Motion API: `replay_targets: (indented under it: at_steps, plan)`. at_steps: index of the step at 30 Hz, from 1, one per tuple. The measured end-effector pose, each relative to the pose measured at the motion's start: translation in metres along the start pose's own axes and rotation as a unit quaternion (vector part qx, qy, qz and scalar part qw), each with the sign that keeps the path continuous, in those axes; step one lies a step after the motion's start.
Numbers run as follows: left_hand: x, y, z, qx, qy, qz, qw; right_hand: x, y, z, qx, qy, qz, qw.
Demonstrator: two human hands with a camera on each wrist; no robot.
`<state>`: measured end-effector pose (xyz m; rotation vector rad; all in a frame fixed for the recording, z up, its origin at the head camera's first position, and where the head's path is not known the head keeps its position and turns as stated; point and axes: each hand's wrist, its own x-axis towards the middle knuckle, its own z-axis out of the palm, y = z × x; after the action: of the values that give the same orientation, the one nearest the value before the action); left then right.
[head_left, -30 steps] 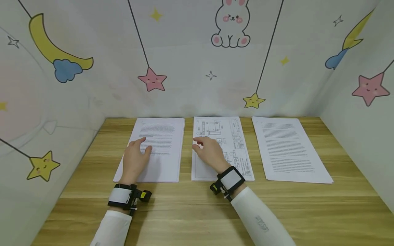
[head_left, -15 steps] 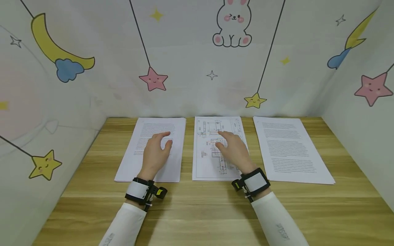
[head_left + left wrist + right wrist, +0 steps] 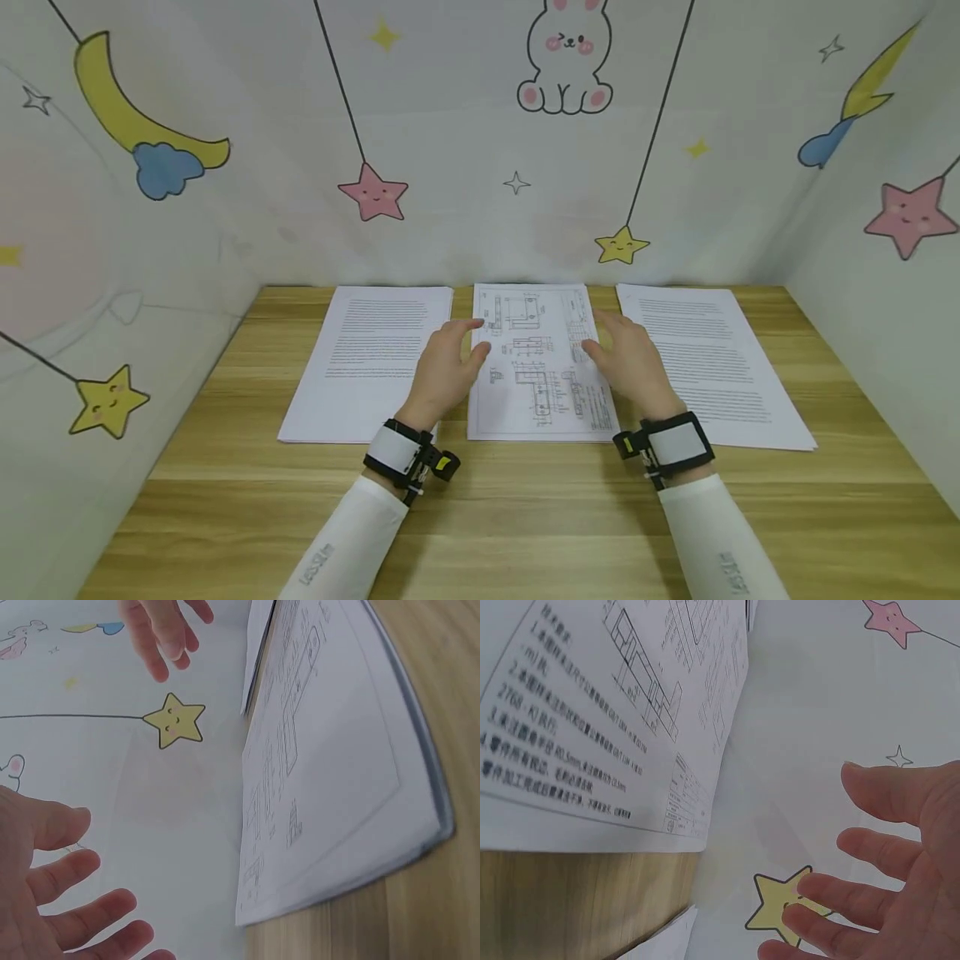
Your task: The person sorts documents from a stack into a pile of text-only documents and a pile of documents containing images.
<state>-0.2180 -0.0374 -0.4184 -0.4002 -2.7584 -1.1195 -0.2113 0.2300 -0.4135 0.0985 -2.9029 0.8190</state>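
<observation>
A stack of paper with technical drawings (image 3: 542,367) lies in the middle of the table, between two stacks of printed text. My left hand (image 3: 447,367) is held over the gap at its left edge, fingers spread and relaxed, holding nothing. Over its right edge is my right hand (image 3: 633,362), thumb and fingers apart, also with nothing in it. In the left wrist view, the fingers (image 3: 90,919) are spread above the drawing stack (image 3: 337,772). The right wrist view has the right hand's fingers (image 3: 847,900) apart from the sheets (image 3: 592,750).
Left stands a stack of text pages (image 3: 360,367); a further text stack (image 3: 697,358) lies at the right, partly behind the right hand. The wooden table (image 3: 525,525) meets a white cloth wall (image 3: 465,233) printed with stars, a moon and a rabbit.
Both hands have moved right: the left from over the left text stack to the drawing stack's left edge, the right from over the drawings to their right edge. The stacks have not moved.
</observation>
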Motion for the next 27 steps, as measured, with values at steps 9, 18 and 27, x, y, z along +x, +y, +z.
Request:
replay_targets:
  at_steps: [9, 18, 27]
  plan:
    - [0.003, 0.017, 0.021, 0.001, -0.035, 0.016, 0.9992, -0.005, 0.013, -0.015, -0.005, 0.003, 0.021, 1.000]
    - [0.001, 0.035, 0.048, 0.035, -0.106, 0.035, 0.9932, -0.013, 0.046, -0.028, -0.004, 0.005, 0.047, 0.999]
    - [-0.003, 0.059, 0.073, 0.039, -0.150, 0.059, 0.9862, -0.017, 0.073, -0.048, 0.000, 0.028, 0.090, 0.996]
